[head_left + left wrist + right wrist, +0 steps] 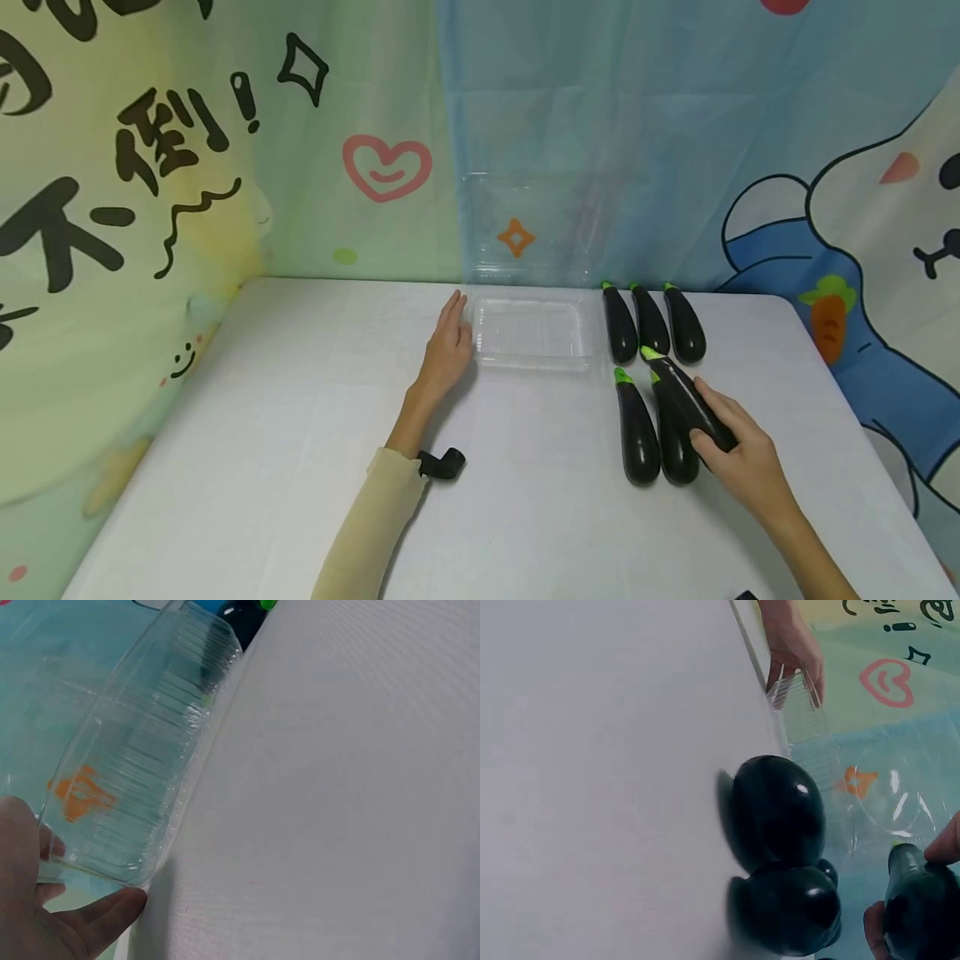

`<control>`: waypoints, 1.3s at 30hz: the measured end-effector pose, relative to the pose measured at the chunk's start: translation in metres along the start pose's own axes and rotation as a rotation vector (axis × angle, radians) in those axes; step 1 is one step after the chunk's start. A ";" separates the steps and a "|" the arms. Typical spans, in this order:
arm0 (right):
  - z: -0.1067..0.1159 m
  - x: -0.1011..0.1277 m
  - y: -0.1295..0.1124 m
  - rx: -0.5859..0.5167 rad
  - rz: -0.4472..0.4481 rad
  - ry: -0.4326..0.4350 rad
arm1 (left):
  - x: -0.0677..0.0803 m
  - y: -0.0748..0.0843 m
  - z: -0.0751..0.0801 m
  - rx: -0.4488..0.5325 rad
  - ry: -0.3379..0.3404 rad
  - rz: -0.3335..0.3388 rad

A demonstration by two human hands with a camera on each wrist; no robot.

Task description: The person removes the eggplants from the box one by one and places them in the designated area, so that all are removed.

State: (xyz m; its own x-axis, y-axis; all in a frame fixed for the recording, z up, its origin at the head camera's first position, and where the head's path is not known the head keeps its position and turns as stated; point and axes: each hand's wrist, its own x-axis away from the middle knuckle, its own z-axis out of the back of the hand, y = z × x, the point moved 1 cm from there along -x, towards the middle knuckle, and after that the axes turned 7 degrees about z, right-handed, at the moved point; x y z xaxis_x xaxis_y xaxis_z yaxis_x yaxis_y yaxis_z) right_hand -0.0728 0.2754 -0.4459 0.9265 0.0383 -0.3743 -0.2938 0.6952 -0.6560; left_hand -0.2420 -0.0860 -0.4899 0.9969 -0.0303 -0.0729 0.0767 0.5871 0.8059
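A clear plastic clamshell box point(528, 333) lies open on the white table point(300, 433), its lid leaning against the backdrop. My left hand point(447, 342) rests with straight fingers against the box's left edge point(120, 795). My right hand point(738, 450) grips a dark eggplant point(686, 393) by its thick end, tilted over two others, one point(637, 429) to the left and one point(675, 437) partly beneath it. Three more eggplants point(651, 321) lie in a row behind them. In the right wrist view the held eggplant point(922, 907) sits beside the two lying ones point(780, 817).
A printed cloth backdrop point(225, 150) closes the table's far and left sides. The table's right edge point(862, 400) runs close to the eggplants. A small black strap clip point(442, 463) shows at my left wrist.
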 end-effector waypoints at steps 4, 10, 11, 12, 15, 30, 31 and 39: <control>0.003 0.009 0.005 0.014 -0.062 0.031 | -0.001 0.001 0.001 0.012 -0.003 -0.003; 0.007 0.015 0.016 0.040 -0.237 0.028 | 0.000 0.000 -0.001 0.014 -0.011 0.009; 0.007 0.016 0.018 0.039 -0.266 0.019 | 0.000 -0.001 -0.001 0.016 -0.011 0.010; 0.007 0.016 0.020 0.035 -0.293 0.006 | 0.000 -0.001 -0.001 0.017 -0.008 0.010; 0.006 0.018 0.025 0.030 -0.368 -0.029 | 0.000 -0.001 -0.001 0.017 -0.003 0.005; -0.003 0.022 0.048 -0.033 -0.291 -0.125 | 0.000 0.001 0.000 0.012 0.002 0.004; -0.004 0.022 0.049 -0.041 -0.276 -0.121 | 0.000 0.000 0.000 0.010 0.004 0.002; -0.009 0.021 0.051 -0.041 -0.248 -0.116 | 0.000 0.000 -0.001 0.012 0.006 -0.005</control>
State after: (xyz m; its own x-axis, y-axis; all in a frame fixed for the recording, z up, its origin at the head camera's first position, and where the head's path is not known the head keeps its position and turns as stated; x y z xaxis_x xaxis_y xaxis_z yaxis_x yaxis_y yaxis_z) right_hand -0.0708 0.3055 -0.4932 0.9913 -0.0459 -0.1230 -0.0618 0.6638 -0.7454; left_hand -0.2425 -0.0854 -0.4905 0.9964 -0.0278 -0.0804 0.0817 0.5775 0.8123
